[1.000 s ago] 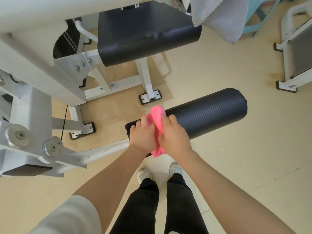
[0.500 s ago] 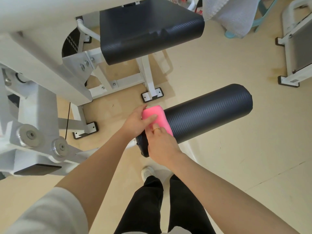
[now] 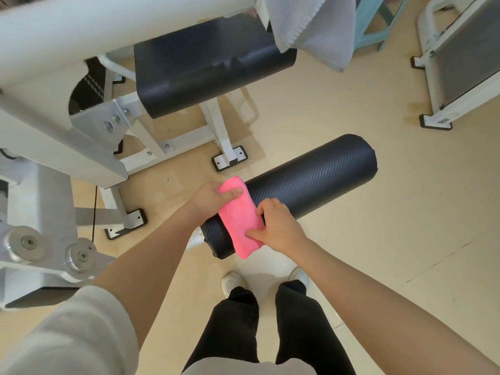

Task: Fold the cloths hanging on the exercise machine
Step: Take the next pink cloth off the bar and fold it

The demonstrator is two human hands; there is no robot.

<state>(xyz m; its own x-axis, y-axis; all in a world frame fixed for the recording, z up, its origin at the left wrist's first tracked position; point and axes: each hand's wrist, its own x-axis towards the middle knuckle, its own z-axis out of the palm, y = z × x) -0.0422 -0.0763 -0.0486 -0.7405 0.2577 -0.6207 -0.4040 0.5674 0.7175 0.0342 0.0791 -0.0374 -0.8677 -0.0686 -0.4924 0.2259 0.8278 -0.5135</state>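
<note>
The grey towel (perhaps still hanging) is cut off at the top edge.

Black padded roller with folded pink cloth draped across it.

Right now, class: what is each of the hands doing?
Left hand: grips the folded pink cloth at its far end.
Right hand: pinches its near edge.

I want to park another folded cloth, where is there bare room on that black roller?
The roller is bare from the right hand to its far end. Its near end is crowded: pink cloth and left hand.
</note>
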